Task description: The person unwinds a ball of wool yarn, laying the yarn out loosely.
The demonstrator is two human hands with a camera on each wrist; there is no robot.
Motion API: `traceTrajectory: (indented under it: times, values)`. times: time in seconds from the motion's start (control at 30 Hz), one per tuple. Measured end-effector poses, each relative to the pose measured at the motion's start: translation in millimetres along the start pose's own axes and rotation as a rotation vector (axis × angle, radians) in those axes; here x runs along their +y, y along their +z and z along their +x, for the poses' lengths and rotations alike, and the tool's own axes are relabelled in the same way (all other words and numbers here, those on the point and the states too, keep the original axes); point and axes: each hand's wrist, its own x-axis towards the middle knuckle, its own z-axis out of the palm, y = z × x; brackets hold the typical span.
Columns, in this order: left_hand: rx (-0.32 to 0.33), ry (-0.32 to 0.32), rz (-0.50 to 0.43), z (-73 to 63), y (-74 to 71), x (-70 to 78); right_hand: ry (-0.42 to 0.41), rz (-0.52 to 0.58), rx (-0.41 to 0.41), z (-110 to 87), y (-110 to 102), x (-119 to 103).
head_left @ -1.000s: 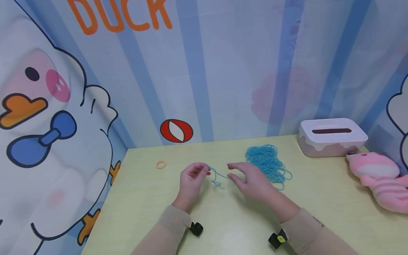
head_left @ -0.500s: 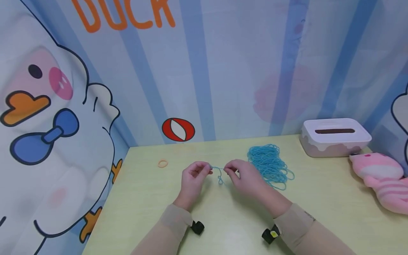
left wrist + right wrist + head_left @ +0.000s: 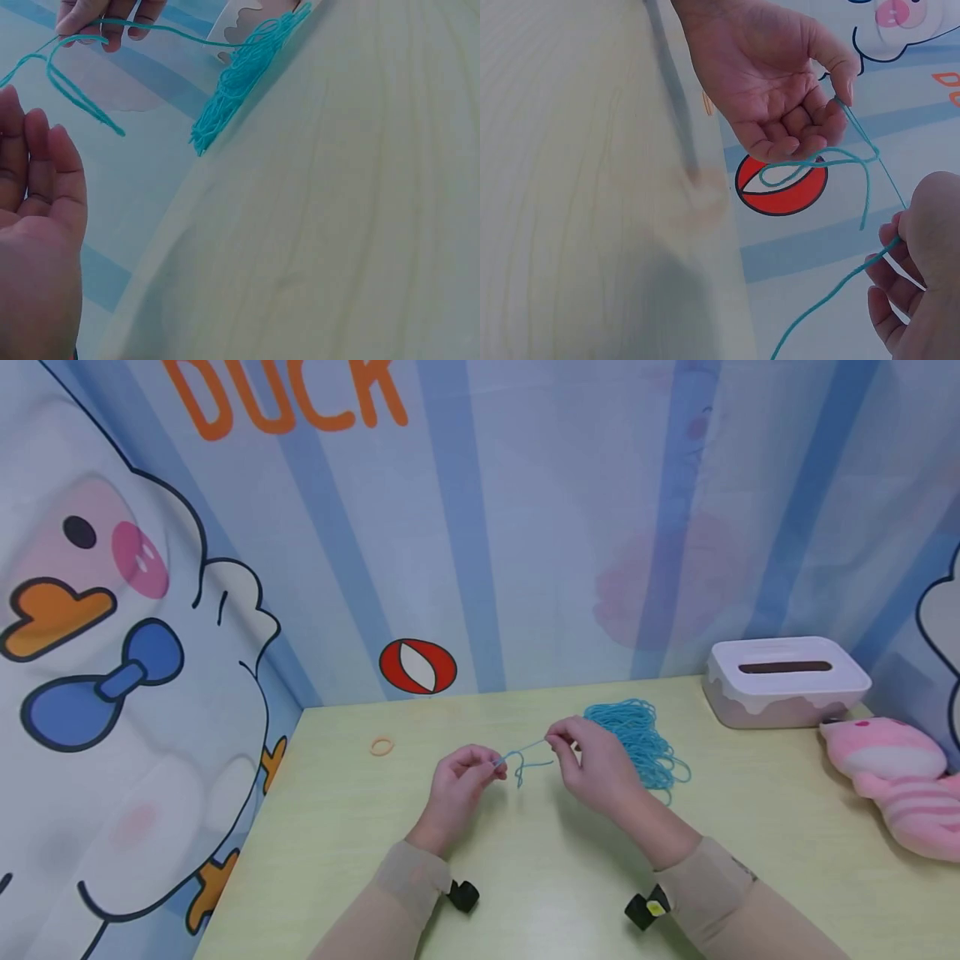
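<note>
Blue yarn (image 3: pixel 534 746) stretches between both hands above the table. My left hand (image 3: pixel 459 787) pinches it between thumb and forefinger. On the other side my right hand (image 3: pixel 600 770) pinches the same strand with thumb and fingertips. A small loop and a loose tail (image 3: pixel 864 199) dangle from the strand near the left fingertips, seen well in the right wrist view. From the right fingers the yarn (image 3: pixel 180 34) runs on to a heaped bundle of blue yarn (image 3: pixel 637 735), partly hidden behind the right hand in the head view.
A small orange ring (image 3: pixel 381 746) lies on the pale table (image 3: pixel 352 827) at the back left. A white tissue box (image 3: pixel 783 693) stands at the back right, with a pink plush toy (image 3: pixel 892 777) in front of it. A printed curtain (image 3: pixel 540 527) hangs behind.
My right hand, at first more spread, has closed its fingertips on the yarn and drawn it up and right, tightening the strand. My left hand keeps its pinch, with little movement.
</note>
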Motion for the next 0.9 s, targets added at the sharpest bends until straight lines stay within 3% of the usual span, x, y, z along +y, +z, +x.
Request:
traceTrajectory:
  times: [0.13, 0.4, 0.63, 0.9]
  values:
    - [-0.002, -0.026, -0.038, 0.1, 1.0, 1.7, 0.004, -0.005, 0.017, -1.0, 0, 2]
    - [0.015, 0.074, -0.18, 1.4, 1.0, -1.1, 0.034, -0.013, 0.053, -6.7, -4, 16]
    - [0.069, 0.082, -0.197, 2.6, 1.9, -3.7, 0.089, -0.014, 0.067, -18.5, -15, 34]
    - [0.036, 0.095, -0.163, 2.4, -2.3, -5.0, 0.177, -0.047, 0.104, -22.3, -34, 42]
